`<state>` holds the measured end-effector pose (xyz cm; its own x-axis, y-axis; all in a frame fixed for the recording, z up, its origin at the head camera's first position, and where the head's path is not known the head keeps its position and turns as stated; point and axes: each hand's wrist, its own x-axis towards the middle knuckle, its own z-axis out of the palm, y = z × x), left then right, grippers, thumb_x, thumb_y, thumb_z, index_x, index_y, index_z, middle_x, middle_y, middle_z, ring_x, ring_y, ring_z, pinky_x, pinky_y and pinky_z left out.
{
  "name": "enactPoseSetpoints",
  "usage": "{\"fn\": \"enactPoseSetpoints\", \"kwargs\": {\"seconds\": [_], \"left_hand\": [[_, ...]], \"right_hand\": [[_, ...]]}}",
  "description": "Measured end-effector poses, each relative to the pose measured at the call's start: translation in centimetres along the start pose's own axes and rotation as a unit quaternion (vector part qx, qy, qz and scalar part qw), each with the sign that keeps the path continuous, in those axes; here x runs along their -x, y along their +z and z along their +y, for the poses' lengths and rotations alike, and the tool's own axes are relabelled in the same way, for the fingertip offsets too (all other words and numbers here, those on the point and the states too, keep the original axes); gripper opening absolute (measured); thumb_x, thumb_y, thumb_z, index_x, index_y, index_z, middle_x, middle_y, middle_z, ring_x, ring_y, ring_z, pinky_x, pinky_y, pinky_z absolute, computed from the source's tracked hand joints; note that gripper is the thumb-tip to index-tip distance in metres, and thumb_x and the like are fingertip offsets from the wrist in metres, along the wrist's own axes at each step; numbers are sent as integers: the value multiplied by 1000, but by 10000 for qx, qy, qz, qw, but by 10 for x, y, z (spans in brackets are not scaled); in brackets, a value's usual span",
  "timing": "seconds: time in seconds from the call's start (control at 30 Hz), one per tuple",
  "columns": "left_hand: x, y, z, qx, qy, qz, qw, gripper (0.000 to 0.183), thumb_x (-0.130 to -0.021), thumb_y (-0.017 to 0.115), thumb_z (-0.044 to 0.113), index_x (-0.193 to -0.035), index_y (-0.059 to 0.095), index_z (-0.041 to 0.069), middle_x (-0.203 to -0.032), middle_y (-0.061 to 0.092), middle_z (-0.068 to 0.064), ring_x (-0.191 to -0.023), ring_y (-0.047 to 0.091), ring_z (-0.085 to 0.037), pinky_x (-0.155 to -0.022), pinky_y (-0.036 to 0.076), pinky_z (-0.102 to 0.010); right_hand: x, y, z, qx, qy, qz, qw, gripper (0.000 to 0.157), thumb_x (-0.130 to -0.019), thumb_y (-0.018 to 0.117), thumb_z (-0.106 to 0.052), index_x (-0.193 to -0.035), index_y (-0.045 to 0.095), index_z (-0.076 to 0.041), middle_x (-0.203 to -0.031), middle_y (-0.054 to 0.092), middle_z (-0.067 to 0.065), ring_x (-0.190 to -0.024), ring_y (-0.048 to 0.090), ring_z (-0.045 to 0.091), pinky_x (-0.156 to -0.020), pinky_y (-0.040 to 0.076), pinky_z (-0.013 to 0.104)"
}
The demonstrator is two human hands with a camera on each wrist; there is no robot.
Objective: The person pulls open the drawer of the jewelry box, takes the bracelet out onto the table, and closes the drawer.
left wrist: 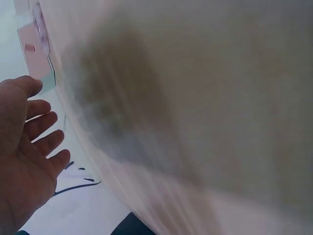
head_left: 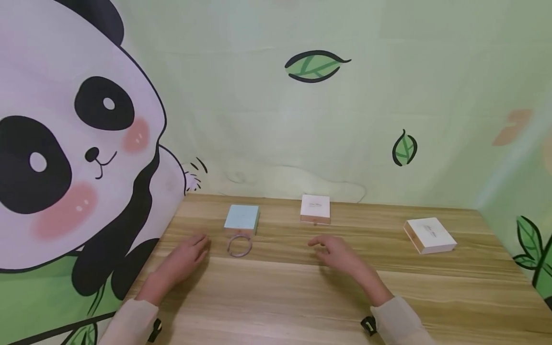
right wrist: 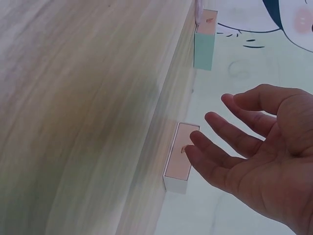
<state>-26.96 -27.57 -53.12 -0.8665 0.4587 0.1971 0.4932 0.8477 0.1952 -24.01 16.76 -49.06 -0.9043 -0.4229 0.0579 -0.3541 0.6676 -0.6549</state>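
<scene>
My left hand point(head_left: 188, 256) hovers over the left part of the table, its fingers loosely bent and holding nothing. Just right of it lies a thin pinkish-purple ring point(head_left: 239, 246), like a bangle, in front of a light blue box point(head_left: 242, 218). My right hand point(head_left: 338, 254) is above the middle of the table, fingers relaxed and bare. Behind it stands a small white box point(head_left: 315, 207) with a pink front. The right wrist view shows that box's pink side point(right wrist: 182, 151) beyond the fingertips, with a small tab on it.
Another white box point(head_left: 430, 235) sits turned at an angle on the right of the wooden table point(head_left: 276, 297). A green backdrop point(head_left: 241, 96) with a panda and leaves rises along the table's back edge, a thin cord-like line low on it.
</scene>
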Motion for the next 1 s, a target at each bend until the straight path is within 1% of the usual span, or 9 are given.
{"fn": "enactPoseSetpoints", "kwargs": {"seconds": [0.1, 0.23, 0.33, 0.4, 0.53, 0.63, 0.7, 0.83, 1.0], "left_hand": [[11, -1, 11, 3, 217, 46, 9998, 42, -97, 66, 10, -132, 60, -13, -136, 58, -30, -128, 54, -48, -107, 44, -58], [21, 0, 33, 71, 401, 58, 9992, 41, -97, 68, 13, -129, 62, -12, -134, 60, -29, -125, 57, -46, -106, 45, -57], [23, 4, 53, 33, 567, -47, 9984, 44, -99, 66, 18, -133, 61, -9, -137, 60, -26, -127, 56, -42, -108, 44, -56], [21, 6, 67, 9, 724, -151, 9973, 49, -100, 64, 24, -139, 58, -6, -141, 57, -24, -132, 53, -41, -110, 41, -57], [11, 12, 97, 8, 1172, -389, 9924, 60, -103, 59, 32, -152, 45, 1, -154, 46, -21, -142, 43, -40, -115, 34, -59], [1, 17, 118, -77, 1417, -655, 9877, 64, -105, 52, 43, -158, 37, 8, -161, 36, -16, -148, 33, -37, -118, 29, -59], [-8, 21, 130, -155, 1525, -754, 9853, 67, -106, 47, 50, -160, 34, 13, -164, 31, -13, -151, 29, -37, -119, 27, -59], [-24, 27, 150, -198, 1566, -871, 9836, 69, -104, 41, 59, -162, 31, 22, -168, 24, -8, -153, 24, -36, -120, 25, -60], [-44, 34, 168, -198, 1443, -935, 9849, 70, -104, 39, 62, -163, 27, 27, -169, 20, -3, -155, 19, -35, -120, 22, -61]], "right_hand": [[3, -1, 1, 140, -169, 49, 9997, 28, -94, 61, 4, -122, 67, 6, -128, 66, 22, -125, 58, 43, -105, 47, 57], [9, -2, 0, 152, -96, 41, 9998, 29, -95, 60, 5, -123, 67, 5, -127, 67, 21, -126, 58, 41, -106, 46, 56], [14, -1, -2, 242, -102, 44, 9996, 27, -97, 59, 3, -123, 67, 5, -128, 66, 21, -126, 58, 40, -105, 46, 56], [17, 0, -1, 447, -214, 92, 9987, 27, -98, 59, 0, -124, 66, 6, -129, 65, 23, -126, 58, 42, -106, 46, 57], [24, 1, 5, 792, -190, 171, 9965, 34, -100, 61, -7, -131, 62, 6, -139, 57, 28, -131, 52, 46, -109, 42, 59], [31, 0, 9, 833, -27, 141, 9964, 41, -102, 61, -14, -139, 57, 4, -148, 47, 32, -138, 43, 49, -113, 35, 62], [36, -1, 12, 878, 69, 125, 9960, 47, -103, 60, -20, -143, 53, 4, -152, 40, 33, -142, 36, 51, -115, 31, 64], [46, -5, 20, 995, 219, 81, 9948, 60, -105, 58, -31, -151, 43, 3, -159, 30, 31, -147, 22, 53, -117, 24, 66], [57, -7, 35, 1388, 137, 24, 9902, 68, -104, 56, -40, -158, 34, -3, -163, 25, 25, -150, 17, 52, -117, 21, 68]]}}
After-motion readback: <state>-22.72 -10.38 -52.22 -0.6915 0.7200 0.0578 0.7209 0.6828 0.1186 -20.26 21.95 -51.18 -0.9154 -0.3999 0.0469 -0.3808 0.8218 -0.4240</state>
